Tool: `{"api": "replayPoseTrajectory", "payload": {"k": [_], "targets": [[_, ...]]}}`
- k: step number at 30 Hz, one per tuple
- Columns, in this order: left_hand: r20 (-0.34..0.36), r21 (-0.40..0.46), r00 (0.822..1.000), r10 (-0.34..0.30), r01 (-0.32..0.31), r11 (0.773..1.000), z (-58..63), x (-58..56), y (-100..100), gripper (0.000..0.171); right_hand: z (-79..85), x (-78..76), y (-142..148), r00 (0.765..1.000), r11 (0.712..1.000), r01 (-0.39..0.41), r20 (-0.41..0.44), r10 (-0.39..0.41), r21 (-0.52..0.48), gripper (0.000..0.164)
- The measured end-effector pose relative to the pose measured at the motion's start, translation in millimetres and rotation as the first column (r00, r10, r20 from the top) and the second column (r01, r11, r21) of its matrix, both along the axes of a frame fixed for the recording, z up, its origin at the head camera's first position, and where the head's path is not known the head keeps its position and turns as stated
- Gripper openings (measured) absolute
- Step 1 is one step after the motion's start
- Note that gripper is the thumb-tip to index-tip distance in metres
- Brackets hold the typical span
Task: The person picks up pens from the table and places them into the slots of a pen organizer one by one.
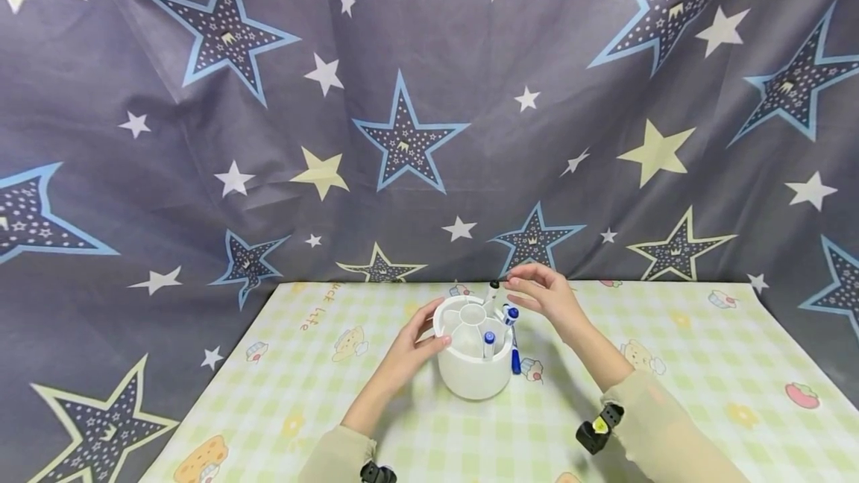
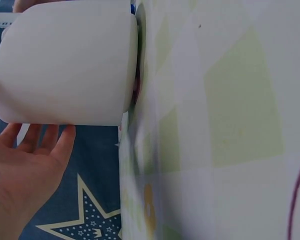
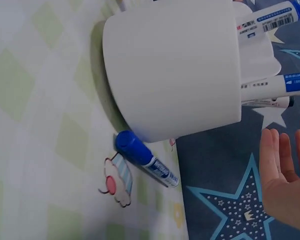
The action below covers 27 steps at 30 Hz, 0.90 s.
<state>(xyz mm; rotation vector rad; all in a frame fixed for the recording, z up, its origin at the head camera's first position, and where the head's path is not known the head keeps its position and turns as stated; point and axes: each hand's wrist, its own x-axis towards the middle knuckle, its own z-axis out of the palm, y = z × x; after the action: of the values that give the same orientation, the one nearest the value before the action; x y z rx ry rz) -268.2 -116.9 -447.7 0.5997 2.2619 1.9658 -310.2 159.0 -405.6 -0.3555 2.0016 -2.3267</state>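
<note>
A round white pen organizer with several compartments stands on the table. My left hand grips its left side, thumb at the rim and fingers along the outer wall; in the left wrist view the fingertips press the wall. Two blue-capped markers, one at the front and one at the right, stand in it, with a black-capped marker farther back. My right hand hovers beside the marker tops, fingers extended and holding nothing. Another marker with a blue cap lies on the table against the organizer's right side.
A green-and-white checked cloth with cartoon prints covers the table. Behind its far edge hangs a dark curtain with star patterns. Each wrist wears a black strap, the right one carrying a small device.
</note>
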Motion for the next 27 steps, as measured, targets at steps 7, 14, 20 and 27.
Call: {"api": "replayPoseTrajectory", "payload": {"k": [7, 14, 20, 27], "targets": [[0.001, 0.004, 1.000, 0.003, -0.003, 1.000, 0.2, 0.4, 0, 0.069, -9.9, -3.7, 5, 0.999, 0.999, 0.016, 0.051, -0.014, -0.034, 0.021], [-0.003, 0.001, 1.000, -0.010, 0.010, 1.000, 0.5, -0.4, 0, 0.069, -24.6, -10.6, 11, 0.994, 0.998, 0.043, 0.100, -0.039, -0.047, 0.024], [-0.005, -0.003, 1.000, -0.021, 0.021, 1.000, 0.9, -2.5, -1, 0.069, -39.3, -19.4, 15, 0.994, 0.998, 0.040, 0.099, -0.036, -0.038, 0.032], [-0.013, -0.009, 0.999, -0.040, 0.040, 0.999, -1.0, -5.1, -4, 0.068, -52.2, -24.8, 15, 0.989, 0.999, 0.039, 0.140, -0.037, -0.016, 0.036]]}}
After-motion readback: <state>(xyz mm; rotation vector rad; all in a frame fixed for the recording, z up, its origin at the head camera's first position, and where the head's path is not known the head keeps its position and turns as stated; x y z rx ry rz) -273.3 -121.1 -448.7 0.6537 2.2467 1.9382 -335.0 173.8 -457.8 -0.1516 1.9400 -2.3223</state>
